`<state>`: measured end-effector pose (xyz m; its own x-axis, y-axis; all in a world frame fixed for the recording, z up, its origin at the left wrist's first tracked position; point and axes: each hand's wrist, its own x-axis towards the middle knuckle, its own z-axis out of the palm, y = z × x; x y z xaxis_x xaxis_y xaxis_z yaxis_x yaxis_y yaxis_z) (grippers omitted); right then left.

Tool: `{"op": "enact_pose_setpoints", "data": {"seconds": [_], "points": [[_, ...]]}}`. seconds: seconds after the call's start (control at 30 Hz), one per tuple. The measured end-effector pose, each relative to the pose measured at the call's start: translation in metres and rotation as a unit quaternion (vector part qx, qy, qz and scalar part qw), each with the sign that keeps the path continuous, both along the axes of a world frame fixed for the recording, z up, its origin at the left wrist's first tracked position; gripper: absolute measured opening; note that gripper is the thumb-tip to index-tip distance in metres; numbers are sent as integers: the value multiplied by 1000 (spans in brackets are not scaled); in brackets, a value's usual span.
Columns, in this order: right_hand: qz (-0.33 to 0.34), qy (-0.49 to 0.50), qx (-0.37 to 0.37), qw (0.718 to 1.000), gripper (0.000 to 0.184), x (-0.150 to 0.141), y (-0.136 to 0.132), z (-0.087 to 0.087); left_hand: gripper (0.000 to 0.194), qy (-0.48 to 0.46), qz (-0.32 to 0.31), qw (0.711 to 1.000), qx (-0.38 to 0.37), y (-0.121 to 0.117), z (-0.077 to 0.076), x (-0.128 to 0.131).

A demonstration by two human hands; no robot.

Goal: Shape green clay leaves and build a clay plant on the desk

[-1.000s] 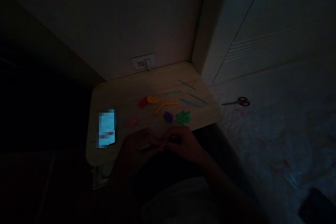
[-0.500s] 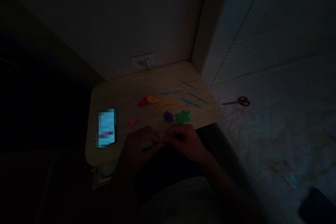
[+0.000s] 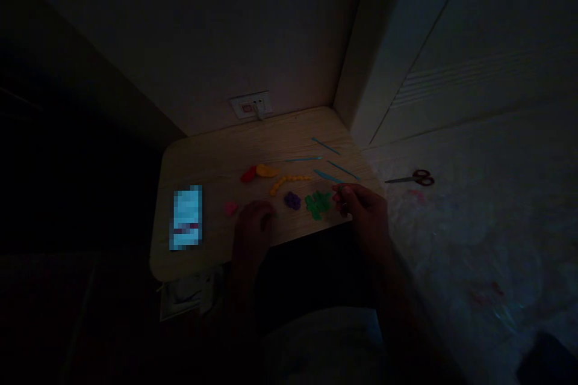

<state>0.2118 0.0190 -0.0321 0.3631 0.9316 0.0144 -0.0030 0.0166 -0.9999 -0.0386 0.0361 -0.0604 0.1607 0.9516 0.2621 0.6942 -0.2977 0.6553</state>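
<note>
— Right hand (image 3: 361, 207)?
— Fingertips bunched, can't tell if holding. Green piece (image 3: 318, 204) just left, blue knife (image 3: 327, 176) just beyond.
— Left hand (image 3: 253, 224)?
— Curled, contents hidden. Pink lump (image 3: 231, 208) just left, purple cluster (image 3: 292, 200) right.

Table (image 3: 203, 153) is leaving its left rear free, purple cluster (image 3: 292, 201) and green piece (image 3: 318, 204) are lying between left hand (image 3: 254, 227) and right hand (image 3: 363, 207), blue tools (image 3: 329, 176) are crowding the right rear

Dim home corner: wall socket (image 3: 250, 106), small wood-grain table (image 3: 203, 155).
</note>
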Motion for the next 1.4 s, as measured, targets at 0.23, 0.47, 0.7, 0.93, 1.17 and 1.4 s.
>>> {"op": "enact_pose_setpoints", "data": {"seconds": [0.23, 0.47, 0.7, 0.93, 1.17, 1.4], "points": [[-28, 24, 17, 999, 18, 2, 3, 1, 22, 35, 40, 997, 52, -1, -9, -4], [-12, 23, 12, 1000, 19, 3, 3, 0, 23, 55, 28, 997, 51, 0, -6, -9], [2, 43, 4, 999, 25, -1, 5, 1, 24, 52, 19, 998, 43, 0, -5, -10], [27, 36, -1, 999, 21, -4, 4, 4, 32, 74, 7, 996, 41, -3, 2, -12], [75, 56, -24, 995, 24, -12, 1, 5, 19, -37, 17, 995, 90, -13, 26, 6], [160, 96, -29, 982, 23, -31, -4, 12, 17, -149, -27, 987, 58, -25, 52, 37]]}}
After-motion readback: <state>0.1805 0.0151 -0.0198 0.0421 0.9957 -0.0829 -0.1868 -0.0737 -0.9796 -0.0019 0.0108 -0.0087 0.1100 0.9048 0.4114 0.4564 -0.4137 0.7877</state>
